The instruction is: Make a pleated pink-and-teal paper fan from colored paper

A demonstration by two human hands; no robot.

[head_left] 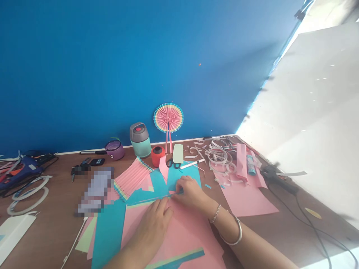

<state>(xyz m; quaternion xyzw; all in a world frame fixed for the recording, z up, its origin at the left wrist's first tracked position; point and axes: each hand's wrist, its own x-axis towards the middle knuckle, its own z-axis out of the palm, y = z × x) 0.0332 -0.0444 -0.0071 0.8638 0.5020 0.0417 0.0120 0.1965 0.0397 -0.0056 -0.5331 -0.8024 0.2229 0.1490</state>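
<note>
A pink paper sheet (134, 224) with blue and pale-green strips along its far and near edges lies before me on blue paper (108, 239). Flat across the pink sheet rests my left hand (155, 224), its fingers stretched towards the far edge. My right hand (190, 192) is curled at that far edge, fingertips closed on the striped border; the exact grip is partly hidden. Beyond my hands lie a white marker (192, 164) and black-handled scissors (173, 163). To the left sits a pleated pink paper piece (133, 178) with striped ends.
A round paper fan (168, 118) stands against the blue wall. Near it are a teal jar (141, 144), a red container (157, 156) and a purple cup (114, 149). Paper strip coils (220, 155) and a corded tool (276, 177) are at right, a blurred phone (97, 190) at left.
</note>
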